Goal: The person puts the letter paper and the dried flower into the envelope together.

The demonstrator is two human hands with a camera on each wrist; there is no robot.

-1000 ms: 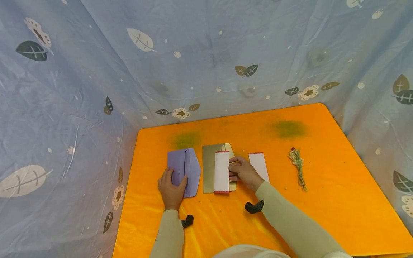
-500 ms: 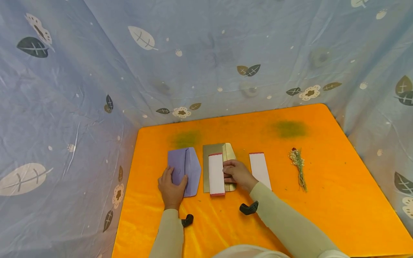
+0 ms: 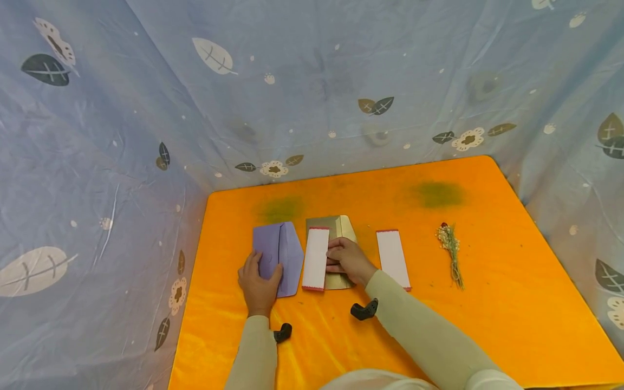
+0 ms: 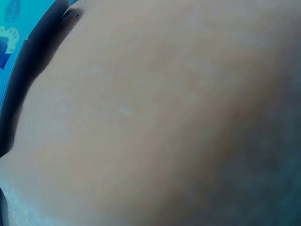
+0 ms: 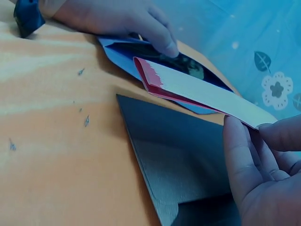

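Held between the thumb and fingers of my right hand is a white folded card with red ends, raised over the left part of the gold envelope. A red inner side shows along the fold of the card in the right wrist view. My left hand grips the purple envelope, its flap spread to the right. The mouth of that envelope gapes beside the left thumb, and the card is close to it; whether they touch I cannot tell. Skin fills most of the left wrist view.
A second white folded card with red ends lies right of the gold envelope. Farther right is a small dried flower bouquet. The orange-covered table is bordered by a patterned blue curtain.
My right hand has carried the card leftward across the gold envelope, toward the purple one, and the card now leans slightly. My left hand has stayed in place on the purple envelope.
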